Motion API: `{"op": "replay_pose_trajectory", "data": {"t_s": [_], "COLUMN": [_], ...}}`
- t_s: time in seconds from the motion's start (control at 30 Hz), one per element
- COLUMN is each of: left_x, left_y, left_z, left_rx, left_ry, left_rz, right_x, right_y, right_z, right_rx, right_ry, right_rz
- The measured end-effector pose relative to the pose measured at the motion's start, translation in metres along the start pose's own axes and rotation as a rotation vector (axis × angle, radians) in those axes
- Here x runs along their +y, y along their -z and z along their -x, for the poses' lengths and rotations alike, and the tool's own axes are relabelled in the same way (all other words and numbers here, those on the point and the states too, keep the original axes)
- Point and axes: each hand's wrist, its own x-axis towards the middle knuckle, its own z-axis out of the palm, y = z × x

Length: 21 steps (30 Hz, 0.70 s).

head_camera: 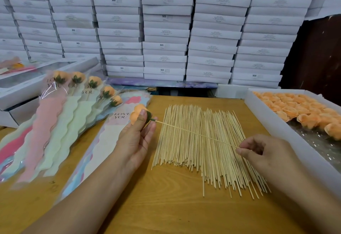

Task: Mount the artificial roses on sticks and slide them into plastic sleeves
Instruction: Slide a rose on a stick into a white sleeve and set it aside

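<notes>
A: Rose [137, 114] and stick [195, 133] are joined, then?

B: Looks so. The left hand [135, 137] curls round the peach bloom, thumb on the petals, and the right hand [265, 155] pinches the far tail of the thin bamboo stick; the point sits at the green calyx. Holding both ends probably keeps the skewer straight while it seats.

A: Why there, over the pile?

B: Loose sticks [208, 150] are fanned mid-bench, the white tray of roses [276, 123] is right, and wavy-edged plastic sleeves [103, 141] lie left, so each supply is within reach. Finished sleeved roses [73, 93] overlap far left.

A: Textures?

B: Soft matte petals, glossy film, grainy wooden bench [166, 206].
</notes>
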Motion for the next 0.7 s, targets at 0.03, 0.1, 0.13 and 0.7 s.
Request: {"op": "replay_pose_trajectory", "data": {"t_s": [0.03,0.1,0.13,0.7], "left_x": [-0.0003,-0.001,-0.0014,-0.0002], "left_y": [-0.0002,-0.0009,-0.0009,0.0019], "left_z": [0.0002,0.0007,0.0008,0.0005], "left_rx": [0.001,0.004,0.005,-0.027], "left_ry": [-0.001,-0.002,-0.001,0.017], "left_rz": [-0.003,-0.017,-0.019,-0.023], "right_x": [-0.0005,-0.0011,-0.0014,-0.0021], "right_y": [0.0003,0.0016,0.0024,0.0071], "right_z": [0.0003,0.0014,0.0016,0.0036], "right_rx": [0.002,0.004,0.007,-0.123], "right_ry": [0.005,0.029,0.038,0.086], "right_rz": [0.001,0.002,0.004,0.153]}}
